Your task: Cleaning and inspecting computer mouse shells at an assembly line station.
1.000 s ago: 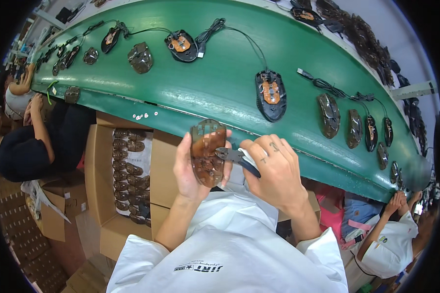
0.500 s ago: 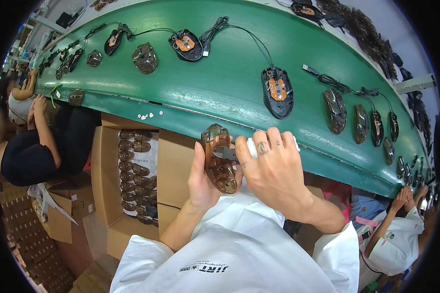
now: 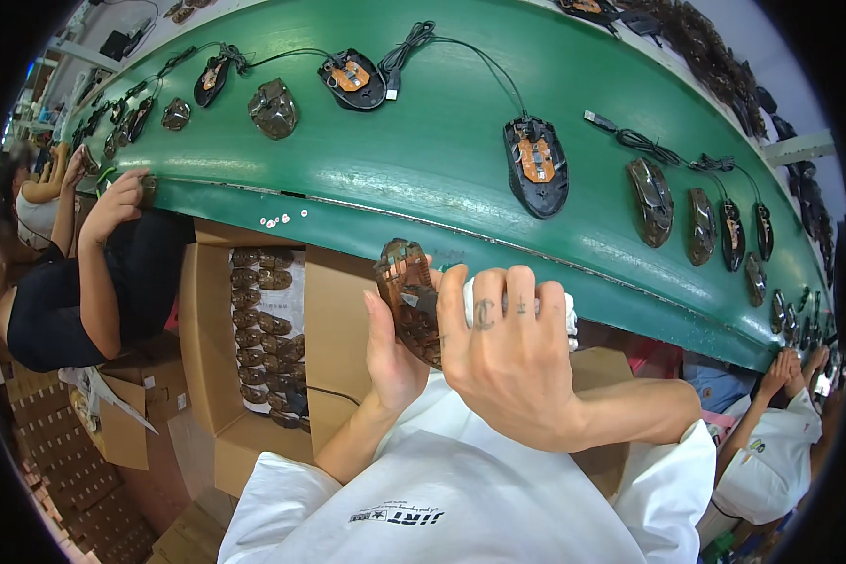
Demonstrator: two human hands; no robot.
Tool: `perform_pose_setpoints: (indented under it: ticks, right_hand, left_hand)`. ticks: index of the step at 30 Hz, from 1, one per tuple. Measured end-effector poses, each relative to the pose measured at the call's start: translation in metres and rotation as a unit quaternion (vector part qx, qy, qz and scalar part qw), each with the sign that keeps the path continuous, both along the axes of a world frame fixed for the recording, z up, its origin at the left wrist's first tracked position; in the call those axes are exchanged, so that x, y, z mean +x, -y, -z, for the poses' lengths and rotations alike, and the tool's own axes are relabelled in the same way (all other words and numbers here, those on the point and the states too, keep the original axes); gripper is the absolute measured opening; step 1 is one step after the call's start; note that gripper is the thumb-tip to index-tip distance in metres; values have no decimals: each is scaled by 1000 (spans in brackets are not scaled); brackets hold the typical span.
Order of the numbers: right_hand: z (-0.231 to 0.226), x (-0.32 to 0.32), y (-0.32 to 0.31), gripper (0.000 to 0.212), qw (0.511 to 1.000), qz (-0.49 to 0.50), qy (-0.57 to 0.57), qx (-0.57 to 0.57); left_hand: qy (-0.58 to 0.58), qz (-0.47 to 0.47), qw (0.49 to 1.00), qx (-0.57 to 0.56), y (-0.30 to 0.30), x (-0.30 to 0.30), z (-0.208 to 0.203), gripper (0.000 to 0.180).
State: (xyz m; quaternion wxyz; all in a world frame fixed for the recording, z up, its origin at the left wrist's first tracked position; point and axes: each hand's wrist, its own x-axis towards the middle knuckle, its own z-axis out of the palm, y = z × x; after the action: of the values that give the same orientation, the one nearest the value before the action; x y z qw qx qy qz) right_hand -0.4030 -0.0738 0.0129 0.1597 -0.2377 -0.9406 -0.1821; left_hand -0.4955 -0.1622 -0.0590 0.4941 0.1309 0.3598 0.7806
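My left hand (image 3: 392, 365) is closed around a translucent brown mouse shell (image 3: 402, 282), held upright over the near edge of the bench. My right hand (image 3: 515, 352) is wrapped round a tool with a white handle (image 3: 571, 324), its knuckles facing up. That hand covers the lower right part of the shell and hides most of the tool's working end. Beyond my hands lies an opened black mouse base (image 3: 538, 179) with an orange circuit board, its cable running back across the green surface.
The long green belt (image 3: 367, 155) carries another opened mouse base (image 3: 352, 80) and several brown shells, one (image 3: 273, 108) at far left. Rows of shells fill a cardboard box (image 3: 207, 348) at my left. Co-workers sit on both sides; one person's hand (image 3: 117, 202) reaches over the belt.
My right hand has moved slightly left and down over the shell, covering the tool's dark pointed end that showed before. The co-worker at left has raised their hands over the belt.
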Motion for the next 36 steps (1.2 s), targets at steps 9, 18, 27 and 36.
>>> perform_pose_setpoints:
  ticks: [9, 18, 27, 36]
  right_hand:
    - [-9, -3, -2, 15, 1000, -13, -15, 20]
    - [-14, -3, -4, 14, 998, -19, 52, 5]
    - [0, -1, -18, 18, 996, -57, 51, -35]
    - [7, 18, -23, 17, 912, -21, -156, -378]
  left_hand:
    - [-172, 9, 982, -71, -3, -3, -20, 67]
    - [-186, 23, 979, -75, -3, -6, -18, 65]
    - [-189, -9, 972, -138, -7, -8, -9, 61]
    - [121, 211, 969, 31, 6, -51, 8, 64]
